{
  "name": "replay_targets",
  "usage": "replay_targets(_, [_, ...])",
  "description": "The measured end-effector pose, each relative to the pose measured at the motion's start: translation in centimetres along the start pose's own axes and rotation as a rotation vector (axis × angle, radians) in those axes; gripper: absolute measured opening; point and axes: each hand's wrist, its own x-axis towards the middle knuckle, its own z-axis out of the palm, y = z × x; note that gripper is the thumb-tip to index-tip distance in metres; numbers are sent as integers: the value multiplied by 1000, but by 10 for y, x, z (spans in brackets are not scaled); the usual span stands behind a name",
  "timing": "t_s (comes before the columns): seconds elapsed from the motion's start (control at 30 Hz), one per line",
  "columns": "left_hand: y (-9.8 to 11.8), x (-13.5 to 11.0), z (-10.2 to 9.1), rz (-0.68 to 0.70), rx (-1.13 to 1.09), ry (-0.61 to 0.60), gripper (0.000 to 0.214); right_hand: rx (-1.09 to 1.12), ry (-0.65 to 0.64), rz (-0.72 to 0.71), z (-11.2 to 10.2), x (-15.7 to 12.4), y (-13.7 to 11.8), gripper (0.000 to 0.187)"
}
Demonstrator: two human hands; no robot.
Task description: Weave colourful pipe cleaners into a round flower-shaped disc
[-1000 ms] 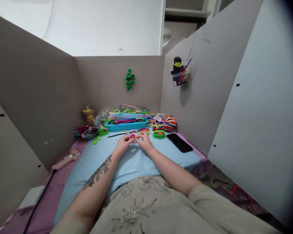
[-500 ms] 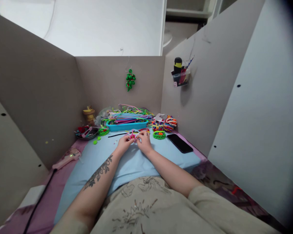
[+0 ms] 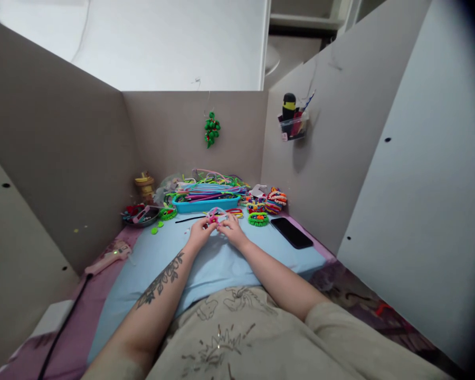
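The fingertips of the left hand (image 3: 200, 234) are pinched together on a small pink piece (image 3: 212, 218), which sits between the two hands. Those of the right hand (image 3: 233, 232) are drawn narrow at its near right edge; whether they grip it is too small to tell. Both hands are turned inward, thumbs towards each other, over the blue cloth (image 3: 217, 266). From the fingers the forearms slant back and apart, the left one tattooed. Just left of the fingers lies a black stem (image 3: 188, 219); beyond them stands a blue tray (image 3: 208, 205). Right of them are a green fuzzy piece (image 3: 258, 219) and, farther out, a phone (image 3: 292, 233).
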Motion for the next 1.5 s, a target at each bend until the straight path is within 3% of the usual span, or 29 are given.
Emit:
replay_targets(0.23, [-1, 1, -1, -160, -171, 8, 35, -43, 135, -38, -12, -6, -15, 19])
replay_targets(0.4, [-4, 3, -2, -259, -259, 33, 39, -43, 94, -19, -7, -9, -18, 16])
replay_targets(0.7, [-7, 1, 5, -397, -443, -111, 43, -47, 141, -43, 0, -12, -21, 21])
replay_targets(0.87, [-8, 1, 4, -414, -503, -135, 40, -96, 158, -126, -3, -13, -23, 21])
replay_targets(1.13, [-9, 0, 2, -383, -501, -114, 40, -135, 73, -260, -2, -11, -18, 24])
replay_targets(1.5, [-5, 1, 2, -314, -403, -25, 39, -118, 52, -270, 2, -13, -17, 34])
